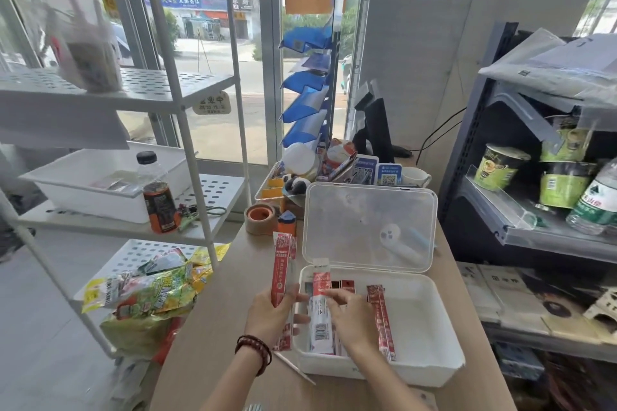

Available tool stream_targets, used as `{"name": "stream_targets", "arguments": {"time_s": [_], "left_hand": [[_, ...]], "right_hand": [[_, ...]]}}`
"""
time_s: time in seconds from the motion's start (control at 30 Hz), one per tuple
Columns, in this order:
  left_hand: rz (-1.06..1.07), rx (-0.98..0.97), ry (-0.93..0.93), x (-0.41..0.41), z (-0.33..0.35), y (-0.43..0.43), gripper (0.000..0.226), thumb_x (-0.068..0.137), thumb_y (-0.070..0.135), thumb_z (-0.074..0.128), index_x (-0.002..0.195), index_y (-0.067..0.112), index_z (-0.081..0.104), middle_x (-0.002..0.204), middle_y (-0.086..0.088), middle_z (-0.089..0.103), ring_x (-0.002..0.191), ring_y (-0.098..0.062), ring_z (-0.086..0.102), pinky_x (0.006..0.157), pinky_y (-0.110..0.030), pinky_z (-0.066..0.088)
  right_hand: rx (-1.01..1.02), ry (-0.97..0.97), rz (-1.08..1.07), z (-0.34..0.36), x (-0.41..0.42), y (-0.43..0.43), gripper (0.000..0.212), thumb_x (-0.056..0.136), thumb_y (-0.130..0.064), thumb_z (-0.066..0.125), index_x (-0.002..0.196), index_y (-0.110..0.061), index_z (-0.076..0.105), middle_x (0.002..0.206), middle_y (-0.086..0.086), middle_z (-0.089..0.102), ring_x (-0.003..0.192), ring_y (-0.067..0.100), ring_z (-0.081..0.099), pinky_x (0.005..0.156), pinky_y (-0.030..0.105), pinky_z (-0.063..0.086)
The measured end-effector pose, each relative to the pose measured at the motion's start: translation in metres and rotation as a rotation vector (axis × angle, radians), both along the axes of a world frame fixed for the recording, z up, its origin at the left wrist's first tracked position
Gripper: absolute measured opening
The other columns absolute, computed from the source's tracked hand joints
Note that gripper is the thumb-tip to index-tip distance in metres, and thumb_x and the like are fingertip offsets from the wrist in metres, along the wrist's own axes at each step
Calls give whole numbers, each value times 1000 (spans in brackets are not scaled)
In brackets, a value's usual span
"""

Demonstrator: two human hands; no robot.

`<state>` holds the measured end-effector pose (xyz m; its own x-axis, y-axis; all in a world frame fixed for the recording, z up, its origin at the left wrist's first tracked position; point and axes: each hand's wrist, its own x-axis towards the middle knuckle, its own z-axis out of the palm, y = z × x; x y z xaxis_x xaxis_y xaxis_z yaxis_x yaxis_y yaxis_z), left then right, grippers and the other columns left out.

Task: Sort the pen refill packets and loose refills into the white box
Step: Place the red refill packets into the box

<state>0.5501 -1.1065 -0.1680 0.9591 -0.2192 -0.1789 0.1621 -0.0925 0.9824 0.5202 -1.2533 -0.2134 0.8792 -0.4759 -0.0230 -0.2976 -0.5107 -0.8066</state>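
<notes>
**Seating Refill Packets in the White Box**

Left of the white box [424, 320], the left hand [267, 314] grips a bundle of red refill packets [279, 272], fingers wrapped round its lower half and its top pointing up, outside the box's left wall. In front of the box's left corner a thin white stick [295, 369] lies on the table; it is probably a loose refill.

Inside the box, against its left wall, the right hand [350, 314] pinches a red-and-white packet [320, 310] that lies lengthwise. Near the box's middle lie two more red packets [384, 324], parallel to it. The clear lid [367, 227] stands open behind the box.

Procedure, as judged:
1. Press the red-and-white packet flat and square to the left wall before letting go.
2. Keep all packets facing the same way to save the bare floor at the box's right.
3. Hold the bundle clear of the rim until the right hand is free.
4. Place the loose stick last; it may roll.
</notes>
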Motion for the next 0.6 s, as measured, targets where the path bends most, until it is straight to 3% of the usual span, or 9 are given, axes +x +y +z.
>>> {"name": "stream_targets", "arguments": {"time_s": [0.13, 0.3, 0.47, 0.6], "left_hand": [[3, 34, -15, 2, -5, 3, 17, 88, 32, 61, 90, 15, 60, 79, -2, 74, 59, -24, 71, 47, -29, 54], [13, 85, -37, 3, -11, 6, 37, 84, 40, 63, 83, 4, 56, 58, -1, 61, 39, -14, 53, 40, -24, 44], [21, 25, 10, 3, -17, 5, 31, 92, 37, 53, 85, 7, 45, 63, -4, 52, 35, -11, 42, 36, -23, 36], [29, 2, 70, 3, -22, 7, 24, 96, 27, 47, 85, 6, 43, 62, -3, 50, 35, -12, 40, 35, -21, 34]], "right_hand": [[-35, 67, 44, -6, 0, 3, 30, 90, -33, 66, 120, -32, 63, 105, -19, 66, 89, -1, 61, 72, 15, 49], [-65, 108, 72, -13, -3, 4, 38, 88, -32, 68, 125, -34, 61, 96, -21, 60, 90, 0, 62, 78, 20, 52], [-203, 161, 110, -8, -4, 7, 38, 89, -38, 66, 127, -40, 58, 102, -17, 68, 84, -1, 61, 58, 10, 40], [-273, 216, 83, -7, -5, 11, 37, 85, -45, 69, 120, -39, 62, 103, -17, 69, 83, 2, 62, 51, 12, 37]]}}
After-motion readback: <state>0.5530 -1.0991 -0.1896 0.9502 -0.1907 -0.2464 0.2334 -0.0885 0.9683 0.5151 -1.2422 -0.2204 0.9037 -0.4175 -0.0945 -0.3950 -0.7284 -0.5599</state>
